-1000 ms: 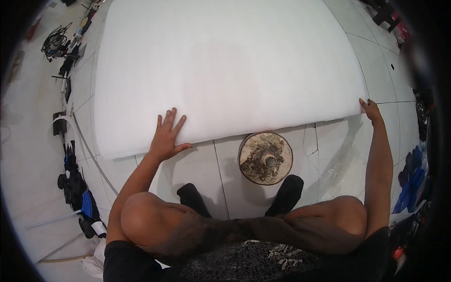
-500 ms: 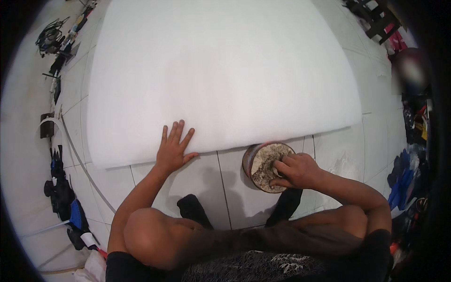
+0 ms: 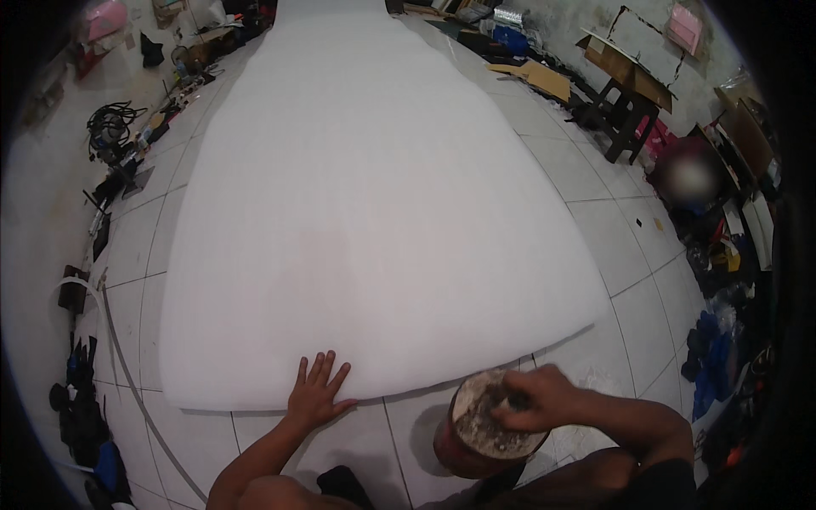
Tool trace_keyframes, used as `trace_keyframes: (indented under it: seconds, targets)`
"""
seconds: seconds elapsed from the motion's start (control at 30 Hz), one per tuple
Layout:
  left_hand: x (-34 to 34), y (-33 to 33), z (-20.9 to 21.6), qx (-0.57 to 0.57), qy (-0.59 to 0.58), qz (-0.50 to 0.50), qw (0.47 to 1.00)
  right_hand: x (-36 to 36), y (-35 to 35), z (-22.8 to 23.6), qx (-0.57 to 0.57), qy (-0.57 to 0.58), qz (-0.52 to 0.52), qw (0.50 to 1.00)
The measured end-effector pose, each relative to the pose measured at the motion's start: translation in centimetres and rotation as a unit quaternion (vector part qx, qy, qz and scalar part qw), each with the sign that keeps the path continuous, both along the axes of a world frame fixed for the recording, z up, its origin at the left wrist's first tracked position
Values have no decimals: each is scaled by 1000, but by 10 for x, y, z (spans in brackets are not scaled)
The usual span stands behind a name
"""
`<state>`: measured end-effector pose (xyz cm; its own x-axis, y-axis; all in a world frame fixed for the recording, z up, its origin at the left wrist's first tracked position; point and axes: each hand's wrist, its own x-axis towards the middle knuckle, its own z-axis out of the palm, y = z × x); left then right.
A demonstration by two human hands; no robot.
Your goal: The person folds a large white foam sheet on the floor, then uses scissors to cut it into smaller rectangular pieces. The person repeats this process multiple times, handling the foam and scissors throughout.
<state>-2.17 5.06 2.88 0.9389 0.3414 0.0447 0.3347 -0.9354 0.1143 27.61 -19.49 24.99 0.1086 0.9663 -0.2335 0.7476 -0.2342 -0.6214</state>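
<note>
A thick white padding sheet point(image 3: 382, 229) lies spread over the tiled floor, its near edge running in front of me. My left hand point(image 3: 318, 393) rests flat on that edge at the left, fingers spread. To the right, just at the edge, is a round reddish can point(image 3: 476, 455) with a crusty, mottled beige top. Over the middle of this top my right hand point(image 3: 537, 399) is closed, fingers curled. What it grips there is hidden by the fingers.
A white strip point(image 3: 140, 399) curves along the floor at the left. Coiled black cables point(image 3: 115, 127) and clutter line the left wall. On the right stand a dark stool point(image 3: 625, 119) and blue cloth point(image 3: 707, 361) among bags. Flattened cardboard point(image 3: 544, 81) lies at the far right.
The view has tipped upward, showing the sheet's far end and the room behind. My left hand stays on the sheet's edge; my right hand is still closed over the can's top.
</note>
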Motion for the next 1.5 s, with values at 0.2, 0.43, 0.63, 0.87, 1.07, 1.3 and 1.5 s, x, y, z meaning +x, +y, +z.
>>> trace_keyframes:
  seconds: [0.2,0.43,0.63,0.87,1.07,1.3,1.5]
  targets:
    - [-6,6,-1,1,8,15,1000,14,60,19,152,-67,-31,986]
    - [4,11,-3,-31,42,20,998,53,142,-58,163,-166,31,972]
    - [-4,15,3,-37,138,16,990,51,170,-60,100,-97,-17,990]
    - [79,12,118,-206,424,55,880,57,141,-39,-5,-18,-24,1000]
    - [134,-39,293,-440,272,168,839,9,29,63,-111,157,-132,972]
    - [50,-87,448,-499,225,200,813,39,-292,119,-359,135,-211,899]
    - [36,-103,485,-469,243,220,820,145,-390,288,-551,70,-347,756]
